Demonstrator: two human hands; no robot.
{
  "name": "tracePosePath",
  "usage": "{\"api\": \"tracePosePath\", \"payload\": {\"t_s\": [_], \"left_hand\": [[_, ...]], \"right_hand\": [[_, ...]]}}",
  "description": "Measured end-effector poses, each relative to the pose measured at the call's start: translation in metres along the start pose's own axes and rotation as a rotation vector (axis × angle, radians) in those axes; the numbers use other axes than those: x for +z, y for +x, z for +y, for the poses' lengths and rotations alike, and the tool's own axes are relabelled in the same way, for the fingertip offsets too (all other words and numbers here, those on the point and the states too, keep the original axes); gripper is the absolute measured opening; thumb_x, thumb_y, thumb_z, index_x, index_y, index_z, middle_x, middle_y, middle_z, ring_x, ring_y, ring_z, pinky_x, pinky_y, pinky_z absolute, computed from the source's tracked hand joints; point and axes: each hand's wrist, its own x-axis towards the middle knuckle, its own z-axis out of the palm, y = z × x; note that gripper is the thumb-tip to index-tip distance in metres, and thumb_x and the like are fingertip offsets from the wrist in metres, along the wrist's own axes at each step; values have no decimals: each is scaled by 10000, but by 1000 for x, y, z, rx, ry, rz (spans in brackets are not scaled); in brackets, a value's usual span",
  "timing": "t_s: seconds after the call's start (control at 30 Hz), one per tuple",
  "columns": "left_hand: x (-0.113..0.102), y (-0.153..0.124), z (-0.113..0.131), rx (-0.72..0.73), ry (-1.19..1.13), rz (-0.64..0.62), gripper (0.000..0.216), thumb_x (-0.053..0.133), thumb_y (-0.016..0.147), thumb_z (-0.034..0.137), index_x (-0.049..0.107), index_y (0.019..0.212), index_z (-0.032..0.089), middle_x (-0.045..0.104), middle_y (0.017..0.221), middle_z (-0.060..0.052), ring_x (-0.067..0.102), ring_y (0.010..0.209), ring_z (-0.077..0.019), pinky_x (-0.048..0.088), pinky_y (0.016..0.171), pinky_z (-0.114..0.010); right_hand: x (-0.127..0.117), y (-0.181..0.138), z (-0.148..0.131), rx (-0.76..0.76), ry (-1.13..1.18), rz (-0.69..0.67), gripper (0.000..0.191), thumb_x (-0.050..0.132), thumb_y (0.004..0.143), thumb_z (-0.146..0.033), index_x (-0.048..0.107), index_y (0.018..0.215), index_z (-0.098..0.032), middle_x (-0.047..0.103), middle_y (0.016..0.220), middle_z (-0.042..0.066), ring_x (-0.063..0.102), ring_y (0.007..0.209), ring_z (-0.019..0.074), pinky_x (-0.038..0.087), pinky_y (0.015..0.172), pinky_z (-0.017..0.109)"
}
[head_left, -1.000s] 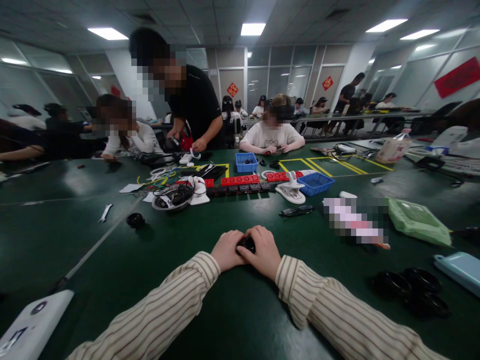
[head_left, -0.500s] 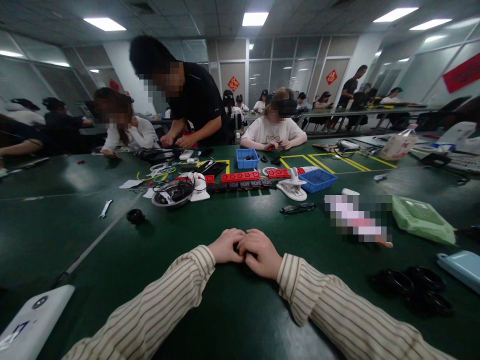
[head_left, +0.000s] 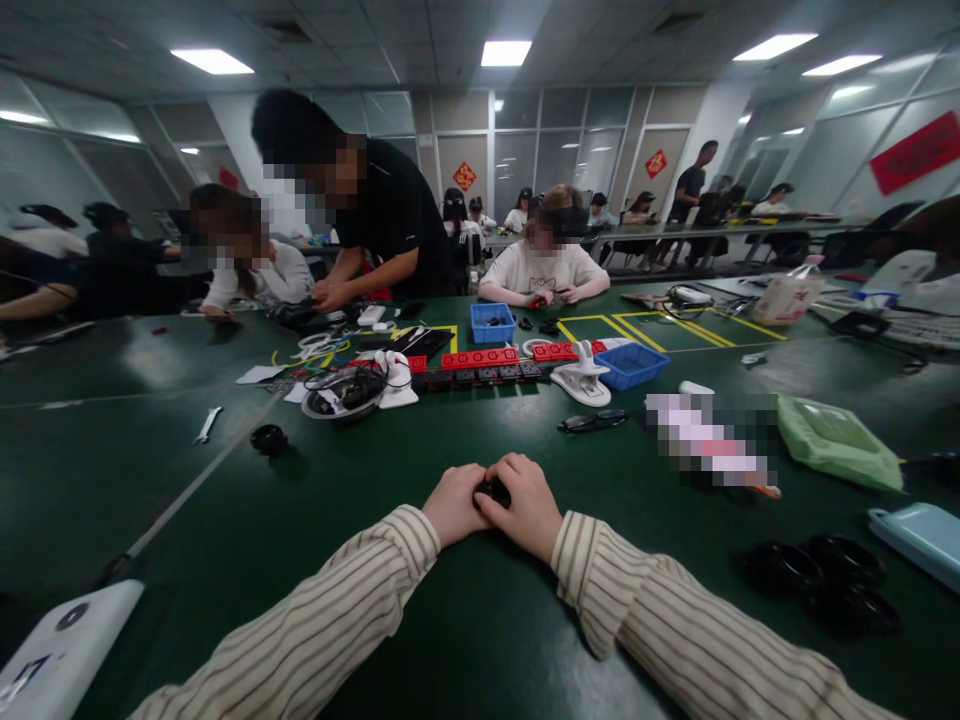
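Both hands rest together on the green table (head_left: 465,640), striped sleeves running back toward the camera. The left hand (head_left: 452,503) and the right hand (head_left: 526,505) are curled around a small black part (head_left: 493,491), which sits between them with only its top showing past the fingers; both are grasping it.

Near the left sleeve, at the table's near corner, lies a white device (head_left: 56,645) with dark markings too blurred to read. To the right of the right hand lie several black rings (head_left: 821,580), and beyond them a pale blue case (head_left: 919,540) and a green bag (head_left: 836,440).

Ahead and to the left of the hands sits a black cap (head_left: 268,439), with a small wrench (head_left: 208,424) just past it. Ahead and to the right lie dark glasses (head_left: 592,422).

Further out stands a row of red and black blocks (head_left: 480,366), a white clamp (head_left: 581,378) and two blue bins (head_left: 631,365). No writing on them can be read.

Across the table a person in a white shirt (head_left: 544,268) sits, and a person in a black shirt (head_left: 390,225) bends over the table. Red signs (head_left: 465,176) hang on the far glass walls, their characters illegible.
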Motion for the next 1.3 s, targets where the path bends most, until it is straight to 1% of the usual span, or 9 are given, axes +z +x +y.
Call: {"api": "tracePosePath", "payload": {"t_s": [0.17, 0.33, 0.47, 0.57, 0.73, 0.87, 1.0, 1.1, 1.3], "left_hand": [[-2, 3, -12, 104, -134, -76, 217, 641, 599, 237, 545, 778, 161, 530, 758, 9, 512, 719, -164, 390, 673, -266], [-6, 4, -20, 160, -205, -112, 248, 617, 625, 209, 574, 865, 163, 560, 845, -8, 525, 813, -182, 402, 748, -282], [-8, 2, -17, 104, -67, 28, 533, 672, 555, 258, 481, 1047, 184, 513, 1052, -51, 472, 977, -239, 358, 866, -366], [-11, -1, -11, 93, -1, 100, 643, 683, 533, 304, 414, 1107, 195, 478, 1103, -57, 446, 1010, -241, 337, 886, -374], [-8, -3, 0, -6, 127, 125, 510, 695, 528, 439, 511, 929, 183, 531, 925, -35, 477, 891, -235, 345, 804, -376], [-2, -3, 2, -48, 182, 104, 320, 670, 596, 390, 557, 815, 185, 553, 855, -27, 484, 846, -223, 351, 763, -366], [-3, 0, -2, -47, 168, 84, 287, 649, 628, 345, 569, 855, 190, 555, 869, -26, 484, 837, -212, 365, 769, -358], [-6, 4, -9, 12, 142, 32, 286, 638, 642, 357, 582, 866, 189, 550, 917, -34, 478, 873, -218, 373, 795, -359], [-9, 9, -21, 130, 107, -9, 407, 632, 653, 365, 542, 1011, 193, 522, 1050, -58, 447, 990, -239, 359, 869, -374]], "right_hand": [[-2, 0, 2, -134, 155, -31, 109, 534, 722, -186, 549, 829, -177, 537, 834, 46, 468, 827, 187, 380, 766, 344], [-5, -1, 2, -246, 315, -74, 349, 426, 647, -79, 500, 975, -172, 550, 931, 56, 481, 894, 186, 379, 838, 358], [-4, -1, 3, -151, 195, -27, 417, 498, 691, -202, 449, 1103, -168, 482, 1105, 98, 420, 1039, 235, 329, 910, 410], [-1, -1, 4, -24, 70, 28, 467, 580, 699, -379, 458, 1097, -168, 473, 1093, 107, 423, 1020, 255, 331, 890, 422], [3, -1, 6, 86, -27, 56, 394, 601, 689, -439, 491, 935, -153, 505, 927, 79, 464, 881, 227, 376, 787, 378], [5, 1, 7, 106, -36, 43, 266, 604, 707, -359, 503, 856, -164, 508, 857, 53, 469, 830, 207, 381, 751, 355], [5, 4, 10, 52, 65, 50, 217, 579, 727, -286, 524, 902, -171, 526, 900, 64, 474, 865, 207, 383, 781, 360], [4, 6, 13, -12, 184, 13, 195, 518, 738, -191, 535, 932, -176, 549, 935, 65, 482, 898, 203, 382, 820, 370], [5, 9, 19, -134, 350, -48, 314, 409, 741, -115, 526, 1021, -195, 554, 1073, 59, 464, 1042, 196, 330, 931, 397]]}}
